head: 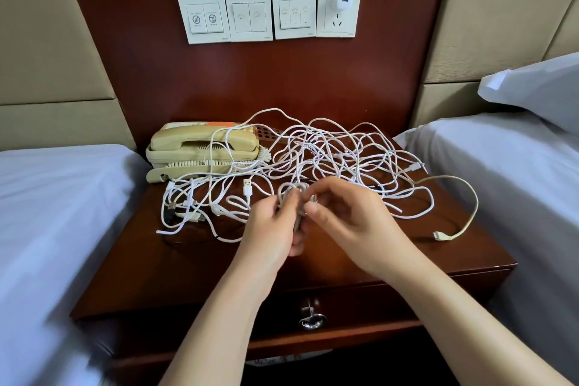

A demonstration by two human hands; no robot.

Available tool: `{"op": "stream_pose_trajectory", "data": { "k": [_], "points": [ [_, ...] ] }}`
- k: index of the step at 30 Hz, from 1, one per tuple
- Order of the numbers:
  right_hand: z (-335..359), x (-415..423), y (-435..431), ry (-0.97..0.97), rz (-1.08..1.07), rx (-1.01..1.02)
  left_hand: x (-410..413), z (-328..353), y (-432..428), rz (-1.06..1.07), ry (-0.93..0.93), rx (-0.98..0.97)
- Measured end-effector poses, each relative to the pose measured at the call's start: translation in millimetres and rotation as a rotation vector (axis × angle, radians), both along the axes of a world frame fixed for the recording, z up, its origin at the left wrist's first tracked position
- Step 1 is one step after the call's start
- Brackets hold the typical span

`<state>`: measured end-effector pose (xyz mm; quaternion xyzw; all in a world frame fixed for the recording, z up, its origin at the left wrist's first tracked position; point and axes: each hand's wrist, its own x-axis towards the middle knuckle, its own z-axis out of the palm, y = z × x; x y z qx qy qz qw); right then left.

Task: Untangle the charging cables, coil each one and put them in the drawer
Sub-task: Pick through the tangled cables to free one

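While the drawer (313, 307) with its ring pull sits shut nearest you, your left hand (272, 222) and right hand (351, 222) pinch a small coiled cable (293, 194) over the dark wood surface (188, 260) between two beds; white tangled cables (329, 153) sprawl beyond, beside a beige telephone (200, 147), under wall switches whose writing is unreadable.

- We see a glossy dark wood surface (188, 260).
- We see smooth white plastic-sheathed cables (329, 150).
- We see a matt cream plastic phone (200, 142).
- We see a shiny metal drawer ring (311, 321).
- We see matt cloth sheets (47, 213).
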<state>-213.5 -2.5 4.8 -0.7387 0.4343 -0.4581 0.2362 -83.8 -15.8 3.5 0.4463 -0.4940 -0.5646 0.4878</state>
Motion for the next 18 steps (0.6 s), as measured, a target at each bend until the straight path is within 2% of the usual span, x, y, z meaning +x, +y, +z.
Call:
{"op": "stream_pose_trajectory", "data": {
  "k": [2,5,11,14,18],
  "points": [
    [-0.2,-4.6,-2.1,-0.095,0.095,0.052,2.5,-0.4,-0.7,-0.020,-0.007,0.002],
    [-1.9,-7.3,-3.7,-0.101,0.168,0.070,4.3,-0.9,-0.8,-0.060,0.021,0.051],
    [-2.6,-10.7,-6.5,-0.143,0.101,0.122,3.9,2.2,2.9,-0.191,0.126,0.170],
    [-6.6,-17.2,-8.8,-0.050,0.036,0.168,8.6,0.2,5.6,-0.231,0.063,0.175],
    [-10.8,-16.7,-5.1,-0.051,0.089,0.207,14.1,-5.5,13.5,-0.278,-0.078,0.090]
  ]
}}
